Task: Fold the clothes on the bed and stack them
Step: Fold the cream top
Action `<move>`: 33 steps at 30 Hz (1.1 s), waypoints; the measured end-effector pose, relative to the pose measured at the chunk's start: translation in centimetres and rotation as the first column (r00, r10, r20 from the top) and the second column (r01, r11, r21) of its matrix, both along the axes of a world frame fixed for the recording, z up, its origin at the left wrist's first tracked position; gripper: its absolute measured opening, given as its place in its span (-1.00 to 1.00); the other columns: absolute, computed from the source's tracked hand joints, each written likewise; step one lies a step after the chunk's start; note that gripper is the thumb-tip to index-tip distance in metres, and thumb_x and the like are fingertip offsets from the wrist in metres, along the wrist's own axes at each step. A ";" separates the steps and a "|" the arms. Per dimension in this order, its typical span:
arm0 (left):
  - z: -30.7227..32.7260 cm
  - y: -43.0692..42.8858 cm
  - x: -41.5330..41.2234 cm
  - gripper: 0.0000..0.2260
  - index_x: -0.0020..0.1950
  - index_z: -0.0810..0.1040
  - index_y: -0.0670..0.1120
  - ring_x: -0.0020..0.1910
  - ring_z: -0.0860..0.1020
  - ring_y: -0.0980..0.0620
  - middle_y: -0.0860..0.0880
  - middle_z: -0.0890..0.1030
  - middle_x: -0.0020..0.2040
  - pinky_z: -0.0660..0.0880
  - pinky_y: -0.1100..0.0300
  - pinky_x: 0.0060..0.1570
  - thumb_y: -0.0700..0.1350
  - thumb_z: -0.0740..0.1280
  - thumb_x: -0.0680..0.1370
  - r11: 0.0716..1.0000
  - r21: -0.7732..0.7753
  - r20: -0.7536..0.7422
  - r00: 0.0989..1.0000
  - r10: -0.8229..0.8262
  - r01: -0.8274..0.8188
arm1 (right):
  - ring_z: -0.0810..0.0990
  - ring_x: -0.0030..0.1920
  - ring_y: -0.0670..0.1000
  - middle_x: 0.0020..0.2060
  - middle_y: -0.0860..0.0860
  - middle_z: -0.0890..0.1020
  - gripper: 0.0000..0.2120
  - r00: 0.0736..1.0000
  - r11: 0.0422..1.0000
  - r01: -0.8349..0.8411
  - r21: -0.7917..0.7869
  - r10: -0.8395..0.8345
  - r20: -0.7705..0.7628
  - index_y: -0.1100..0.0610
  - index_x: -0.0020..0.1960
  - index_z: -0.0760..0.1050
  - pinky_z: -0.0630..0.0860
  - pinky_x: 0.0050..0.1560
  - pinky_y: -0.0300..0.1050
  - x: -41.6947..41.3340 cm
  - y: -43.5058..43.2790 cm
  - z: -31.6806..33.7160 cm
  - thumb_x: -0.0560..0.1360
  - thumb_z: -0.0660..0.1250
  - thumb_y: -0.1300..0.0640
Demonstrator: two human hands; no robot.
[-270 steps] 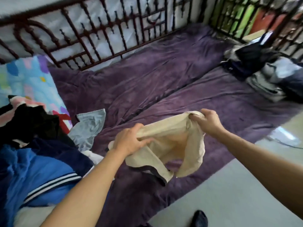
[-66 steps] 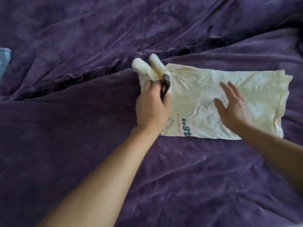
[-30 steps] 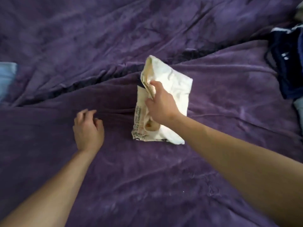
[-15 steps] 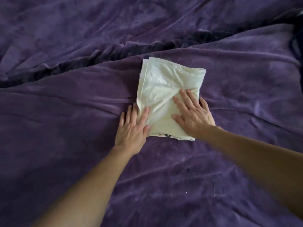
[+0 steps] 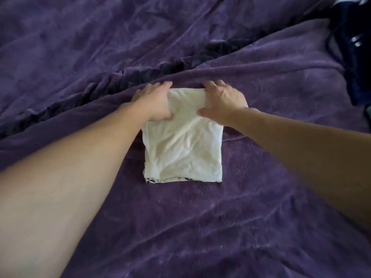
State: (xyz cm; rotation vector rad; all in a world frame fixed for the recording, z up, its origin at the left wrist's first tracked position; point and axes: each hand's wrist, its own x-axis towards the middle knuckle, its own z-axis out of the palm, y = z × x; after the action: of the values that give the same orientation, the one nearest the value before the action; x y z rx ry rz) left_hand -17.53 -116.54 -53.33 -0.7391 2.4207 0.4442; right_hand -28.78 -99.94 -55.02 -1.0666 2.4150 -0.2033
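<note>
Now the cream garment (image 5: 184, 145) lies folded on the purple blanket (image 5: 261, 217).
Just pressed flat, it is now pinched at its far corners by the left hand (image 5: 154, 103) and right hand (image 5: 222, 99), likely for lifting to the stack.

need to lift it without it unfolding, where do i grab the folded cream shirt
Grip the folded cream shirt by its two side edges: left hand from the left, right hand from the right, fingers under, thumbs on top. It lies flat on the purple blanket with loose layers at its near edge, so an end-only lift may open it.
</note>
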 end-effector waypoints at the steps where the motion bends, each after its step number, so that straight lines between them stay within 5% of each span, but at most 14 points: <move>1: 0.0 0.5 0.0 -0.21 0.47 0.22 0.07 0.37 0.36 -0.20 -0.10 0.39 0.40 0.39 -0.11 0.25 0.08 0.51 0.33 0.999 0.008 0.029 0.998 0.050 -0.050 | 0.51 0.15 0.20 0.15 0.12 0.54 -0.40 1.000 1.000 0.001 0.008 -0.001 -0.010 0.06 0.34 0.33 0.41 -0.05 0.00 0.2 0.1 0.3 0.38 0.41 -0.12; 5: 1.7 3.7 2.7 -0.85 -0.14 0.53 0.01 -0.06 0.53 -0.09 0.01 0.54 -0.13 0.35 0.09 -0.21 0.00 0.44 0.38 0.996 -0.055 -0.094 0.994 0.062 -0.068 | 0.56 0.04 0.18 0.02 0.07 0.60 -0.71 0.998 0.995 -0.070 -0.077 0.069 -0.012 0.06 0.08 0.51 0.38 -0.13 -0.05 2.7 3.3 2.4 0.41 0.35 -0.05; 7: 3.5 5.3 4.8 -0.82 -0.28 0.43 -0.01 -0.12 0.45 -0.02 0.04 0.43 -0.20 0.30 0.12 -0.22 -0.01 0.39 0.41 0.995 -0.096 -0.168 0.986 -0.006 -0.011 | 0.55 0.05 0.16 0.00 0.05 0.56 -0.74 0.996 0.987 -0.082 -0.138 0.084 0.012 0.07 0.05 0.52 0.40 -0.13 -0.05 4.4 5.8 4.2 0.41 0.35 -0.02; 14: 11.2 12.7 9.2 -0.84 -0.21 0.44 0.03 0.02 0.53 -0.10 0.00 0.59 -0.07 0.30 0.09 -0.17 0.06 0.35 0.45 0.977 -0.129 -0.233 0.952 -0.196 0.170 | 0.44 0.13 0.09 0.08 0.01 0.50 -0.72 0.992 0.975 -0.128 -0.179 0.127 -0.018 0.07 0.12 0.51 0.35 0.01 -0.03 8.1 14.9 11.4 0.46 0.31 -0.02; 20: 16.6 18.6 8.9 -0.80 -0.24 0.37 0.05 -0.02 0.58 -0.13 -0.01 0.64 -0.11 0.29 0.12 -0.30 0.05 0.37 0.42 0.975 -0.108 -0.247 0.945 -0.216 0.195 | 0.57 0.01 0.11 -0.06 -0.03 0.61 -0.85 0.999 0.975 -0.008 -0.224 -0.004 -0.054 0.05 -0.04 0.50 0.27 -0.21 -0.10 9.2 22.0 17.2 0.44 0.30 0.02; 33: 28.3 31.2 -3.0 -0.92 -0.24 0.41 0.00 -0.12 0.55 -0.11 0.00 0.61 -0.17 0.42 0.10 -0.28 -0.07 0.30 0.41 0.925 0.092 -0.412 0.860 -0.301 0.368 | 0.58 -0.07 0.04 -0.14 -0.09 0.64 -0.84 0.959 0.965 0.200 -0.171 -0.228 -0.167 -0.06 -0.02 0.53 0.37 -0.24 -0.08 0.2 37.1 30.6 0.47 0.29 -0.09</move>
State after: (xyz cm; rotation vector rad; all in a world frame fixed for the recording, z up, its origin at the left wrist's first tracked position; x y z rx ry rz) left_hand -20.51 -85.31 -25.04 -0.1467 2.7650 0.6955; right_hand -28.59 -62.86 -24.42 -0.9207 2.7221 -0.3836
